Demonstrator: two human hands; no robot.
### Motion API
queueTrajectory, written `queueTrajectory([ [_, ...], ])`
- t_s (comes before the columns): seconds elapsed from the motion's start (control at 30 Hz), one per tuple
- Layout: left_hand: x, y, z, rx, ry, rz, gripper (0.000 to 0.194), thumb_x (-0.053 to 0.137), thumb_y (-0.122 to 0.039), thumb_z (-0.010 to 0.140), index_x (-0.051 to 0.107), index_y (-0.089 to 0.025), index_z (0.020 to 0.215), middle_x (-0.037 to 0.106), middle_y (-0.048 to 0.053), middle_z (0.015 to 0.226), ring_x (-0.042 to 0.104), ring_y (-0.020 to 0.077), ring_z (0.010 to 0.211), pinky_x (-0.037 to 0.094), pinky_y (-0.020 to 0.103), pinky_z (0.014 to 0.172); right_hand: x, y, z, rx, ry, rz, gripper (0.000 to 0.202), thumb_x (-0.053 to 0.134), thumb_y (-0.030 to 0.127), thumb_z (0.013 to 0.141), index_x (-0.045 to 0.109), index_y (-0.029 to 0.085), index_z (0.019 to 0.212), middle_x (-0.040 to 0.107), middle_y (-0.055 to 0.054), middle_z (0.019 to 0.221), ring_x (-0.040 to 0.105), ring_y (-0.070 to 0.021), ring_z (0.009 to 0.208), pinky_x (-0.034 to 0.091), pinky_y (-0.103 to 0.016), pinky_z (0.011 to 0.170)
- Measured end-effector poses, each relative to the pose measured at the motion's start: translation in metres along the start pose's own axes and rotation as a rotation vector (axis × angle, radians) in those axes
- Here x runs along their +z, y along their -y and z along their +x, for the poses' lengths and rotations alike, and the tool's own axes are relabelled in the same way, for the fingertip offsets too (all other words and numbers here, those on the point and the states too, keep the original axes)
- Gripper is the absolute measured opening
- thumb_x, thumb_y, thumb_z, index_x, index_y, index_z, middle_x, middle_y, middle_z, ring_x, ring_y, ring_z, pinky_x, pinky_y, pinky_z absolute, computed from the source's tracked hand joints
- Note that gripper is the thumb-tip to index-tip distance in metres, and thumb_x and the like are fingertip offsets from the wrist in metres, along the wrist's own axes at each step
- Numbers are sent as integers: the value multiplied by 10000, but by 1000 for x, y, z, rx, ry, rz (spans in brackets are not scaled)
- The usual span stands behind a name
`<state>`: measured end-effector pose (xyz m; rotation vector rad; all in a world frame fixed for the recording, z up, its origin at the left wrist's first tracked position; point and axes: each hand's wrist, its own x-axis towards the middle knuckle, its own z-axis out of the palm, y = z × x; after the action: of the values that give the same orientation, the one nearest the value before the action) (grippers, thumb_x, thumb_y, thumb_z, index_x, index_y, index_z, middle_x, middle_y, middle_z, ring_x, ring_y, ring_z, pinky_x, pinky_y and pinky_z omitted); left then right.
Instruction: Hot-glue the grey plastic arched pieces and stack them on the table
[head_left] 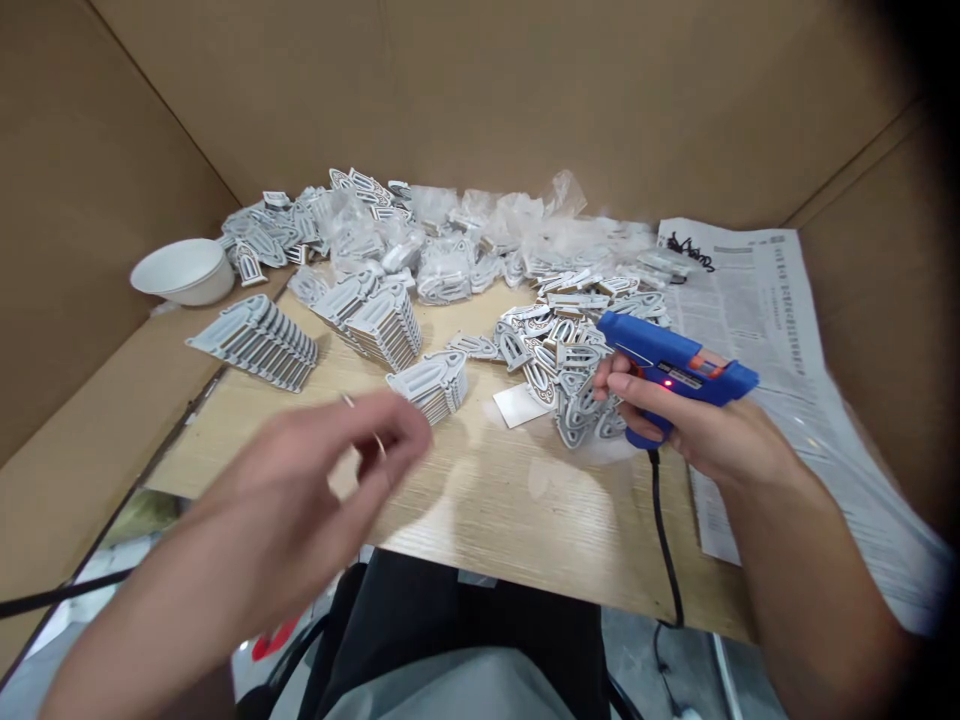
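Observation:
In my right hand is a blue hot glue gun with a lit red light and a black cord hanging down. Its nozzle end points left, over a loose heap of grey-white arched pieces. My left hand, slightly blurred, hovers above the near part of the table with its fingers curled and pinched. A thin pale line shows at those fingers, but I cannot make out what it is. Just beyond them stands a small stack of arched pieces. A white rectangular card lies beside the heap.
Larger stacks of arched pieces stand on the left of the wooden table. Behind are clear plastic bags of pieces and a white bowl. Newspaper covers the right side. Cardboard walls enclose the table.

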<state>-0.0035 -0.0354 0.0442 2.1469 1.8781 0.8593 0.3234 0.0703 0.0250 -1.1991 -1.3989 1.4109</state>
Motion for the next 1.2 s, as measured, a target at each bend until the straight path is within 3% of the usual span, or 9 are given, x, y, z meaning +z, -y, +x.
queueTrajectory([
  [0.07,-12,-7,45,-3,11,24,443,758,-693,904,739,-298,1102,764,69,964,716,294,958,593,404,786,0,0,-1,-8,-4,-2,296,919,467,936,732,240,966,729,-19,987,445,-57,519,332,-247,453],
  [0.17,-29,0,71,-14,22,69,444,785,-627,910,726,-288,1190,780,88,1090,719,321,1052,591,424,858,0,0,-1,2,-19,-10,300,925,471,927,738,239,959,733,-19,995,440,-52,511,344,-244,449],
  [0.33,-29,16,67,-10,110,160,372,760,-493,953,716,-252,1233,778,112,1265,730,341,1088,573,490,966,1,1,-2,17,-49,6,315,953,479,893,745,251,958,723,-10,981,458,-54,505,353,-241,444],
  [0.5,-18,11,71,4,94,167,327,767,-450,919,743,-213,1142,793,132,1185,742,375,1067,587,549,977,0,2,-3,20,-29,-15,296,944,475,909,755,252,954,732,-17,987,465,-55,513,350,-250,451],
  [0.7,-12,6,78,-8,92,150,233,783,-385,878,766,-210,1031,795,115,1094,740,341,960,602,546,951,2,5,-6,42,-18,25,224,905,417,954,769,240,946,772,-44,1011,424,-59,507,306,-282,446],
  [0.9,-20,4,78,7,31,120,160,789,-370,857,754,-246,952,765,59,975,705,283,870,596,512,922,1,4,-8,56,-70,38,232,893,432,965,757,247,934,770,-42,901,485,-110,543,343,-295,452],
  [1.07,-22,-23,65,34,-162,-15,221,793,-360,876,747,-316,1088,680,-17,859,591,192,713,534,405,712,8,8,-15,-75,-111,-1,341,970,379,882,667,271,998,754,-10,961,555,-127,588,479,-293,501],
  [1.2,13,-54,56,128,-176,-273,234,770,-251,882,721,-269,1110,704,-30,828,584,154,665,559,360,670,16,12,-26,-176,-214,-84,357,955,396,903,627,280,984,755,-19,1067,552,-124,618,519,-311,537],
])
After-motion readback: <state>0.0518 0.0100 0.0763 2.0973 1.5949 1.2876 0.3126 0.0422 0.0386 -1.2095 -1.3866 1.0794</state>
